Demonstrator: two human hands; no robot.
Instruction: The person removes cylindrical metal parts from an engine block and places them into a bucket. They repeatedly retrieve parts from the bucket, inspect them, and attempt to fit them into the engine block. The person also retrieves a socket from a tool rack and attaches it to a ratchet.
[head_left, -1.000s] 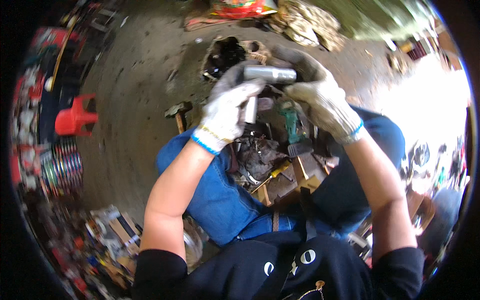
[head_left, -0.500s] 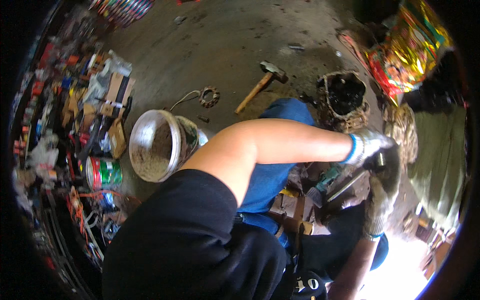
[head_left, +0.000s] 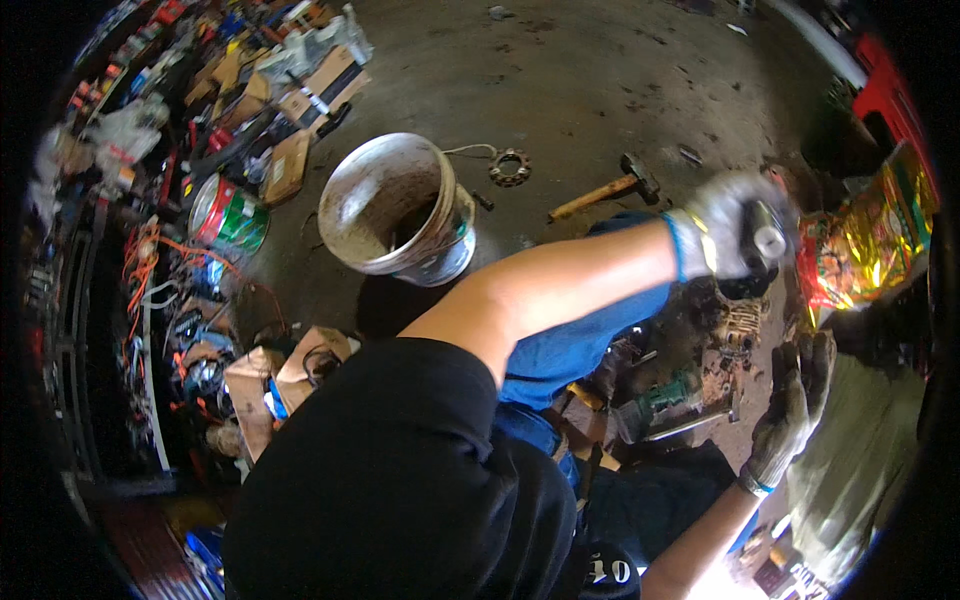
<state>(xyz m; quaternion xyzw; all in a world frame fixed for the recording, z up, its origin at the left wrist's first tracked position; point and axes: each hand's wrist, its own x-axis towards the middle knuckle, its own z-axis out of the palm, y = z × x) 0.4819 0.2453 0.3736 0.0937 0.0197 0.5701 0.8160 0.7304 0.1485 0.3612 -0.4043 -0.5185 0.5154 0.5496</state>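
My left hand, in a light work glove, is closed around a dark metal cylinder with a shiny round end. It is held up over a grimy metal casing, hiding much of the casing's dark opening. Lower down at the right, my gloved right hand has its fingers stretched out, with nothing visible in it. A hammer with a wooden handle lies on the floor just left of my left hand. Below the casing are a green tool-like object and a metal bar.
A dirty white bucket stands left of my knee. Beyond it lies a ring-shaped part with a wire. Cardboard boxes, a red-green can and orange cord crowd the left. A shiny gold-red bag sits at right.
My hands were together at the cylinder and are now apart. The left has lifted away with the cylinder; the right has let go and spread its fingers. The whole view has shifted.
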